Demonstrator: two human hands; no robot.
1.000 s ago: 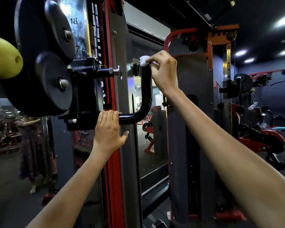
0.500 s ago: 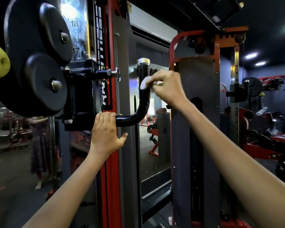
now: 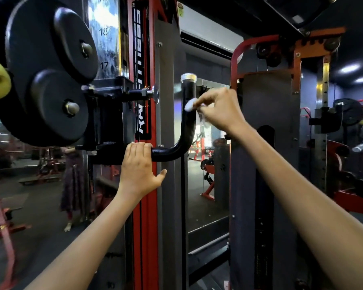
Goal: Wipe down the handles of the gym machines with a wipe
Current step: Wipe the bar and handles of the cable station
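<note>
The black J-shaped handle (image 3: pixel 188 122) stood with its long axis upright, its chrome cap (image 3: pixel 188 77) on top and its curved foot running left into the machine carriage (image 3: pixel 105 114). The right hand (image 3: pixel 220 110) was just to the right of the upright part and pinched a small white wipe (image 3: pixel 189 105) against it, about the middle of its height. The left hand (image 3: pixel 139 170) gripped the horizontal foot from below, fingers curled over it. So the right hand was nearer to the unwiped lower bend, which lay below the wipe. I counted one handle, one wipe, two hands.
</note>
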